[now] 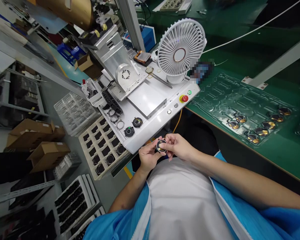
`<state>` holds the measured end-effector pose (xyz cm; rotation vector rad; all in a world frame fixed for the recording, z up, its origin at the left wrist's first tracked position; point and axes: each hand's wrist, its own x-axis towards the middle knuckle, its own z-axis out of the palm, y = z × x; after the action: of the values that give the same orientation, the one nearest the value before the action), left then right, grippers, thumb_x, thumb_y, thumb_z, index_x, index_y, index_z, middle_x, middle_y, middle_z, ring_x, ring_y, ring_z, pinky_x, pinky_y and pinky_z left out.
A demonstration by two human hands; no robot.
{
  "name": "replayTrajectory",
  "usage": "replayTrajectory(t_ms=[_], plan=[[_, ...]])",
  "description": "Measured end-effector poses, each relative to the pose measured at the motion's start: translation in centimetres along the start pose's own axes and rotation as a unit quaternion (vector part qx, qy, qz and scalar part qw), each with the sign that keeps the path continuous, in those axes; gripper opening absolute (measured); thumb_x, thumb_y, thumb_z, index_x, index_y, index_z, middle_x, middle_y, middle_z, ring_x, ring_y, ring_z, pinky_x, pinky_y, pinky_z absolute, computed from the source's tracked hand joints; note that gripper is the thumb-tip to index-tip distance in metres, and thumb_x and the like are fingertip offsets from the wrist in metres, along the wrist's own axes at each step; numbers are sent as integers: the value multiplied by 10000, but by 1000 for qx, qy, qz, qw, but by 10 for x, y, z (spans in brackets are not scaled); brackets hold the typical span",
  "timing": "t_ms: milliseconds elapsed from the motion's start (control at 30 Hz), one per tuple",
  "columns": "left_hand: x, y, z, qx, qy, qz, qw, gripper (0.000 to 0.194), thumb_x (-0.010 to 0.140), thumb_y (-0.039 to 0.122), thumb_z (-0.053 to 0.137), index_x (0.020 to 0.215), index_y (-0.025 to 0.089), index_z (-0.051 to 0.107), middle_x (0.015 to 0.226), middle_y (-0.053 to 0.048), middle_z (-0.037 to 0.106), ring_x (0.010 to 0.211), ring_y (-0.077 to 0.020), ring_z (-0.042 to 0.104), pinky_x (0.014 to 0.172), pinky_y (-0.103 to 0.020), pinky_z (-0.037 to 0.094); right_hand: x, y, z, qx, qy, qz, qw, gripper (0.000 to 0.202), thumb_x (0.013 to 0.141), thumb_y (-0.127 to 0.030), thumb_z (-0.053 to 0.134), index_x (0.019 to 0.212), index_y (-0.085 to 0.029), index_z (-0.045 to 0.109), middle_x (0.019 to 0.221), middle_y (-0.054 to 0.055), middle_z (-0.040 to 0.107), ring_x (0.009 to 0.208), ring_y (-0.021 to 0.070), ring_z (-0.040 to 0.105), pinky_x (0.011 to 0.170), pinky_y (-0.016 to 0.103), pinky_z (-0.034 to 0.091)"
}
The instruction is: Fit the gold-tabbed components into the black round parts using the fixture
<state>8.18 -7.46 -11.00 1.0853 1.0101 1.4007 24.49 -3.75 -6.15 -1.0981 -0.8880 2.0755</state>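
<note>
A round watch case (161, 145) with a pale rim and dark, gold-flecked inside is held just in front of my body. My left hand (149, 154) grips its left edge between thumb and fingers. From the other side my right hand (178, 146) holds it too, the thumb pressed onto its face. Beyond my hands, two black round watch backs (137, 122) lie on the front of the white machine (150, 133). Thin metal rings (120, 125) lie to their left.
A beige foam tray (90, 163) with several watch cases stands at the left. At the right, a clear plastic tray (240, 96) holds several round gold-and-black parts (268, 125). A white fan (181, 50) and a red stop button (184, 98) are on the machine.
</note>
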Motion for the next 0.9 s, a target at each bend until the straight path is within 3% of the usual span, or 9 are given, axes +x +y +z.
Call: replayTrajectory(t_ms=[167,333,400,533,600,767,900], plan=[[4,4,2,14,7,32,999,512,634,217,968,1112,296,802,1165,-82,799,1110,-305,762,1015,-458,620,7,1,1,26,-25,-21,999,615,577,-555,953,671,-203,458,498,-18,627,379,114,557,367,226,537],[6,6,2,31,92,13,995,509,718,336,922,1185,201,770,1183,-135,793,1102,-310,764,984,-434,631,25,-12,-1,-53,-16,-37,998,577,574,-558,962,754,-168,577,572,7,662,466,129,615,419,219,558],[6,8,1,9,99,11,995,505,769,372,885,1222,199,744,1207,-139,784,1133,-309,751,1017,-434,608,40,-30,-10,-88,41,-69,993,557,583,-523,972,801,-164,606,583,-6,644,485,137,620,399,214,543],[9,16,0,-45,26,-20,998,406,840,344,829,1223,253,726,1247,-102,752,1109,-302,760,1029,-483,591,77,-77,-34,-88,235,-152,956,430,729,-438,904,795,-201,552,546,-58,548,408,116,533,343,243,519],[10,20,1,-38,0,-33,999,437,806,293,859,1222,263,726,1203,-87,757,1018,-268,785,946,-445,632,92,-96,-44,-98,264,-165,945,381,764,-378,877,766,-208,536,540,-54,542,389,114,509,329,246,496],[10,23,3,30,23,15,999,672,659,174,943,1285,240,705,1144,-107,786,940,-204,777,819,-296,644,91,-104,-46,-134,265,-197,934,356,754,-366,868,684,-199,562,496,-45,532,402,121,515,382,234,467],[7,22,3,108,33,65,992,776,675,166,926,1391,207,630,1213,-158,774,995,-234,779,835,-302,651,50,-75,-30,-175,163,-221,946,397,713,-491,877,684,-184,626,522,-16,585,416,129,530,425,247,444]])
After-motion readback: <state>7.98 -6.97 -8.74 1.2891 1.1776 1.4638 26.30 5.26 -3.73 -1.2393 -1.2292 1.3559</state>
